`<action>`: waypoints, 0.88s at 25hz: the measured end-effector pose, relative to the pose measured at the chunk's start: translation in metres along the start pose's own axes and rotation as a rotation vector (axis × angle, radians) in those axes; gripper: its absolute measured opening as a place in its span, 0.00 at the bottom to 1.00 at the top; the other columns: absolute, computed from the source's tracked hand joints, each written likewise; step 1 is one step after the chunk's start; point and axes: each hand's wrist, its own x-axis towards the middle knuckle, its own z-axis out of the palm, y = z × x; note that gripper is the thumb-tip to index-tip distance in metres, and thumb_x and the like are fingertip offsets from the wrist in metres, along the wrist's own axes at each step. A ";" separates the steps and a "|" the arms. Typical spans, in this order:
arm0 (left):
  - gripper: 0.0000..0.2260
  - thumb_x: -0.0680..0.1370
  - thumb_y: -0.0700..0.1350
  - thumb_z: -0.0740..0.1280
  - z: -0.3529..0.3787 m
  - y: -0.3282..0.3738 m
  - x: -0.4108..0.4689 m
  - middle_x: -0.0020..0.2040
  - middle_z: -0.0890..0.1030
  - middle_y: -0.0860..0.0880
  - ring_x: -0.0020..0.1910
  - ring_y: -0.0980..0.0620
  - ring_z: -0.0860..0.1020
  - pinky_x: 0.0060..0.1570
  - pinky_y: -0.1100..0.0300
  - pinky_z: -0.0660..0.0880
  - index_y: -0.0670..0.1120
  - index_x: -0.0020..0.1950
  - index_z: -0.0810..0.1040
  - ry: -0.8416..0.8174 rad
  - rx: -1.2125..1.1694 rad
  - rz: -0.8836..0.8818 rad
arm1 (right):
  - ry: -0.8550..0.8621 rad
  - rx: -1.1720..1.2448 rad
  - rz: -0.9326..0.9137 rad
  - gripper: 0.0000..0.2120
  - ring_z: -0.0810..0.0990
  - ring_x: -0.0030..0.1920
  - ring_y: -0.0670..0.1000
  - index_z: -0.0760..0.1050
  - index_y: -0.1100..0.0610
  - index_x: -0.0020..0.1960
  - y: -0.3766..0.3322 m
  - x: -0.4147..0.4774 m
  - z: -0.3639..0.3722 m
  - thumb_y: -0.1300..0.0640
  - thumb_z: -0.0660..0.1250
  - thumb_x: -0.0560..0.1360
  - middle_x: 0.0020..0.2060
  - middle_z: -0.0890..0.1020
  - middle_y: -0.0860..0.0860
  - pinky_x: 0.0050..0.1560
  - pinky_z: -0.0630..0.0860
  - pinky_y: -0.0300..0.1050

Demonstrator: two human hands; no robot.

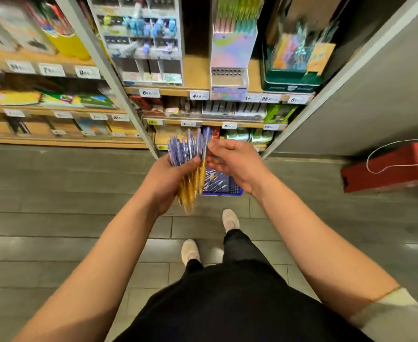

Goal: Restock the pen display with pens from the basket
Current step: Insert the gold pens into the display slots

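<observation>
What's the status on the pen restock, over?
Left grip holds bunch of pens. Right grip pinches its top end. Basket on floor below, more inside. Nothing in the way.

Grey tiled floor (pixel 54 193) underfoot, glossy patches of light on it. Straight ahead, wooden shelves (pixel 195 72) with white price tags (pixel 199 95) along their edges and a grey metal upright (pixel 109 77) splitting the bays. On the right there's a plain grey side panel (pixel 375 95), and a red case (pixel 388 169) with a white cord (pixel 375 154) sits on the floor near it.
</observation>
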 end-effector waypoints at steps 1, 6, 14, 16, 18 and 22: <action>0.09 0.80 0.40 0.69 0.008 0.004 -0.001 0.50 0.87 0.47 0.45 0.53 0.85 0.43 0.61 0.81 0.44 0.60 0.82 -0.001 0.005 -0.010 | 0.001 0.010 -0.013 0.04 0.86 0.44 0.52 0.83 0.58 0.51 -0.007 -0.004 -0.008 0.59 0.72 0.77 0.44 0.87 0.55 0.45 0.82 0.42; 0.05 0.79 0.41 0.71 0.050 0.018 0.016 0.44 0.86 0.43 0.40 0.48 0.84 0.36 0.57 0.81 0.43 0.52 0.85 0.028 0.018 -0.047 | -0.010 0.072 0.021 0.07 0.86 0.44 0.52 0.81 0.60 0.54 -0.038 -0.003 -0.050 0.59 0.72 0.77 0.44 0.87 0.55 0.45 0.82 0.42; 0.05 0.79 0.39 0.71 0.103 0.036 0.057 0.51 0.86 0.37 0.46 0.42 0.84 0.52 0.45 0.83 0.41 0.53 0.85 0.110 -0.096 -0.062 | -0.068 0.010 0.017 0.04 0.87 0.44 0.50 0.82 0.58 0.52 -0.080 0.038 -0.099 0.60 0.70 0.78 0.43 0.87 0.51 0.44 0.82 0.41; 0.07 0.79 0.39 0.71 0.107 0.040 0.065 0.49 0.86 0.39 0.46 0.44 0.85 0.48 0.49 0.83 0.40 0.55 0.84 0.125 -0.132 -0.061 | -0.080 -0.008 0.024 0.03 0.87 0.43 0.50 0.82 0.58 0.52 -0.087 0.047 -0.100 0.60 0.70 0.78 0.44 0.87 0.53 0.44 0.82 0.40; 0.06 0.79 0.38 0.70 0.108 0.047 0.076 0.48 0.87 0.41 0.44 0.46 0.85 0.45 0.53 0.82 0.41 0.55 0.84 0.133 -0.140 -0.042 | -0.090 -0.017 0.021 0.04 0.86 0.42 0.49 0.82 0.59 0.52 -0.093 0.059 -0.096 0.61 0.70 0.79 0.44 0.87 0.53 0.43 0.82 0.40; 0.10 0.79 0.38 0.70 0.093 0.064 0.104 0.54 0.85 0.37 0.51 0.41 0.84 0.55 0.46 0.82 0.40 0.60 0.82 0.130 -0.154 -0.063 | -0.065 -0.024 0.004 0.04 0.86 0.41 0.48 0.81 0.59 0.53 -0.105 0.087 -0.082 0.60 0.70 0.79 0.41 0.88 0.51 0.42 0.81 0.39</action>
